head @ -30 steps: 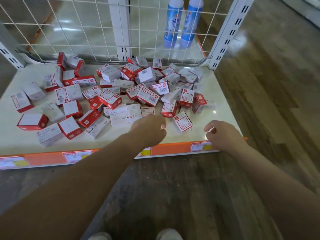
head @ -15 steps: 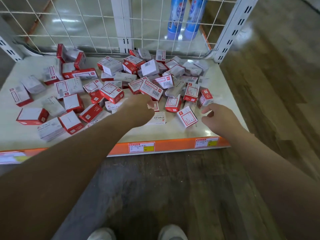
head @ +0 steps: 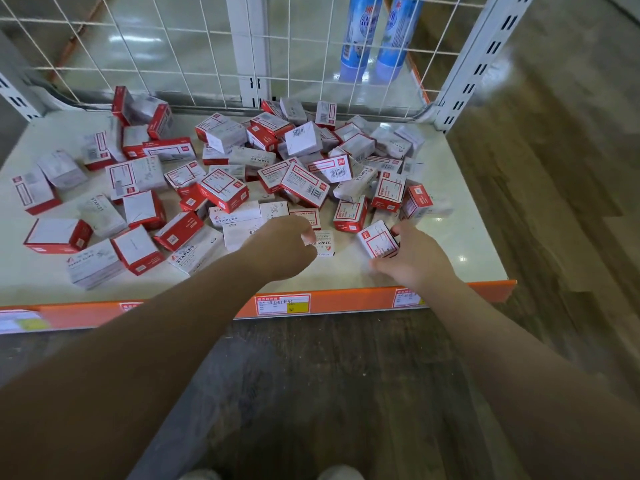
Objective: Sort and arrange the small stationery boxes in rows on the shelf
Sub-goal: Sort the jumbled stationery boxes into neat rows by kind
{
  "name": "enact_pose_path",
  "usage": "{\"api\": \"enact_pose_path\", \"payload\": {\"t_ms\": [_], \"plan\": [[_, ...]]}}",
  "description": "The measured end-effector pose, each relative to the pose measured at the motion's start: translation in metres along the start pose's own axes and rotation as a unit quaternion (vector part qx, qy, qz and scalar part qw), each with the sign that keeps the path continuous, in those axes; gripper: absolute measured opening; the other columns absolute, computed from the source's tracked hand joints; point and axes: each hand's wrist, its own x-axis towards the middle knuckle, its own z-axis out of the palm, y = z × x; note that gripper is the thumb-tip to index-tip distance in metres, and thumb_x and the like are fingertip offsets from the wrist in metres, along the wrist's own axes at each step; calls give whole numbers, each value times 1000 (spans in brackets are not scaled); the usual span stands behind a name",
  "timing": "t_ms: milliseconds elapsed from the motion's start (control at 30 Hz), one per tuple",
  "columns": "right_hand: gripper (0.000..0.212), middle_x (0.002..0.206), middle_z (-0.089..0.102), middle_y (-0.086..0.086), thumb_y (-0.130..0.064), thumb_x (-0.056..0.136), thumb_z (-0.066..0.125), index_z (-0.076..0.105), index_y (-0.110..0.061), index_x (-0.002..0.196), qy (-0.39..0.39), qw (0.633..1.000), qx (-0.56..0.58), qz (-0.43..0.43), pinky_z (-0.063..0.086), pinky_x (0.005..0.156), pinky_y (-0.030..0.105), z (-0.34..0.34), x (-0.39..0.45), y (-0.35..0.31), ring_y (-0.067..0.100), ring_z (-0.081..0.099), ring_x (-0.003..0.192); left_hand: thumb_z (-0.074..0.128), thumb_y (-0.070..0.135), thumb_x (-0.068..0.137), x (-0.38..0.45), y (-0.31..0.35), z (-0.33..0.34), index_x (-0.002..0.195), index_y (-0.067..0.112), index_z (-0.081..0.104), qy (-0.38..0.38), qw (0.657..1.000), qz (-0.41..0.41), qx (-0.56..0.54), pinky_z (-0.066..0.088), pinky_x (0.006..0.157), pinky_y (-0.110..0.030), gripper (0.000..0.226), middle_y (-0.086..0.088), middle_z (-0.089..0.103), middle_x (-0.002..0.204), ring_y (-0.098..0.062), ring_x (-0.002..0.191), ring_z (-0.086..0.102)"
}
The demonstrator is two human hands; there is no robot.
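Across the middle of the frame, small red-and-white boxes (head: 225, 188) lie jumbled on the shelf (head: 460, 216). Right hand (head: 414, 254) grips a red-framed box (head: 378, 241) at lower centre-right; left hand (head: 284, 247) curls over a white staples box (head: 323, 243), seemingly pinching it.

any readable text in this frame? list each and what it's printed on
"STAPLES": white box under the left hand.
"STAPLES": white box at the shelf front.
"STAPLES": white box mid-pile.
"PAPER CLIPS": white box front left.
Red box labels, barcodes, orange-strip price tags, blue bottles: too small or blurred.
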Motion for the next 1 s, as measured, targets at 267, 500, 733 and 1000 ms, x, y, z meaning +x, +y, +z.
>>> {"api": "enact_pose_path", "payload": {"t_ms": [267, 500, 733, 1000], "plan": [[53, 127, 57, 0, -30, 80, 71, 49, -20, 128, 47, 997, 12, -55, 43, 82, 22, -8, -6, -1, 18, 55, 114, 53, 15, 90, -4, -6, -6, 112, 15, 60, 16, 999, -23, -30, 41, 90, -27, 23, -4, 55, 127, -19, 116, 50], [56, 133, 52, -4, -23, 81, 71, 48, -25, 132, 14, 986, 36, -161, 41, 94, 23, -9, -19, -12, 13, 50, 117, 52, 21, 91, -7, -5, -10, 123, 19, 56, 28, 999, -17, -29, 39, 90, -25, 32, -1, 50, 135, -18, 119, 48], [57, 134, 49, -8, -19, 82, 70, 47, -27, 133, -15, 976, 41, -216, 37, 77, 7, -11, -29, -29, 2, 45, 101, 52, 29, 93, -17, 4, -10, 133, 18, 49, -7, 999, 12, -45, 40, 93, -29, 42, -1, 51, 135, -18, 117, 49], [61, 132, 51, -6, -14, 82, 69, 43, -26, 136, -18, 974, 61, -215, 37, 81, 9, -6, -28, -33, 2, 48, 105, 58, 25, 90, -19, 7, -13, 116, 10, 62, -7, 995, 0, -103, 49, 78, -29, 30, 1, 61, 93, -15, 84, 57]]}}
